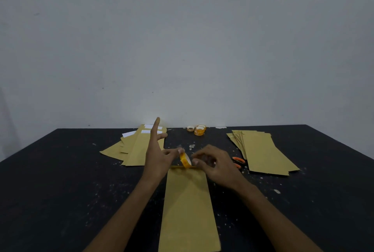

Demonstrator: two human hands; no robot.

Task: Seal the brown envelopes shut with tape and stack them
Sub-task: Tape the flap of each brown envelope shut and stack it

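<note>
A: Where's the envelope you're working on?

B: The brown envelope (187, 209) lies flat on the dark tabletop (60, 191) straight in front of you, long way on, its far end under your hands. Take that envelope as the landmark for everything else.

A: And your hands?

B: Your left hand (156, 156) pinches the yellow tape roll (185, 160) between thumb and a finger, the other fingers splayed upward. Your right hand (217, 165) sits just beside the roll with fingertips curled at its rim, probably picking at the loose end; whether it has the tape end gripped, I can't tell. Both hover over the envelope's far edge.

A: How will it handle?

B: I'd expect thin paper: light, floppy, and quick to slide on that surface. Pin it flat near the flap with one palm while you lay the strip across. The tape will likely cling to your fingers, so hold it by the very tip.

A: What else is around?

B: Beyond the envelope to the left, a fanned pile of envelopes (133, 146) with white slips showing. To its right, a second pile (263, 152), and orange-handled scissors (238, 161) between that pile and your right hand. Past its far end, spare tape rolls (198, 129) near the wall.
</note>
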